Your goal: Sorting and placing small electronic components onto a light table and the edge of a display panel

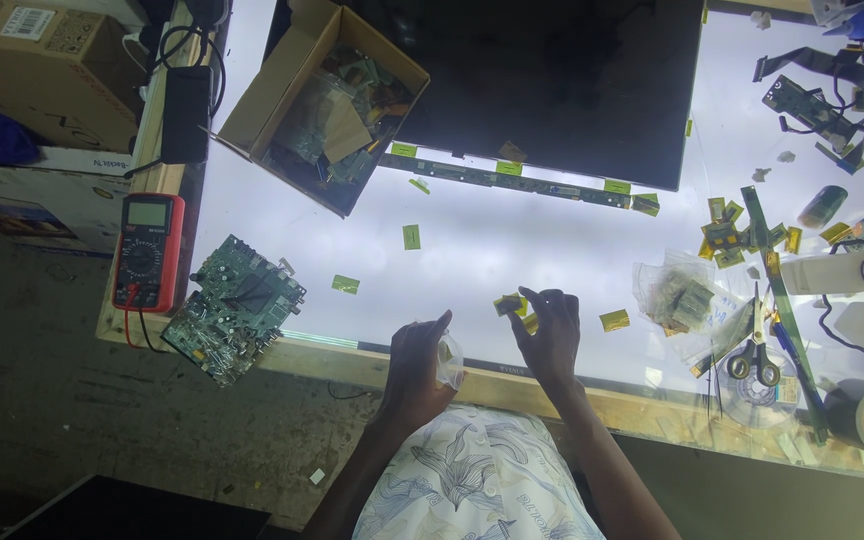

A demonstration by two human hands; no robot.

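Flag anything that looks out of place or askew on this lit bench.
The green circuit board lies tilted, overhanging the bench's wooden edge at the near left corner. Small yellow-green tabs lie scattered loose across the lit surface.

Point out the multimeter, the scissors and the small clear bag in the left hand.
multimeter (147, 252), head view, on the middle of its red body, at the dial.
scissors (756, 345), head view, on the pivot just above the black handles.
small clear bag (449, 356), head view, on the plastic beside the left hand's fingers.
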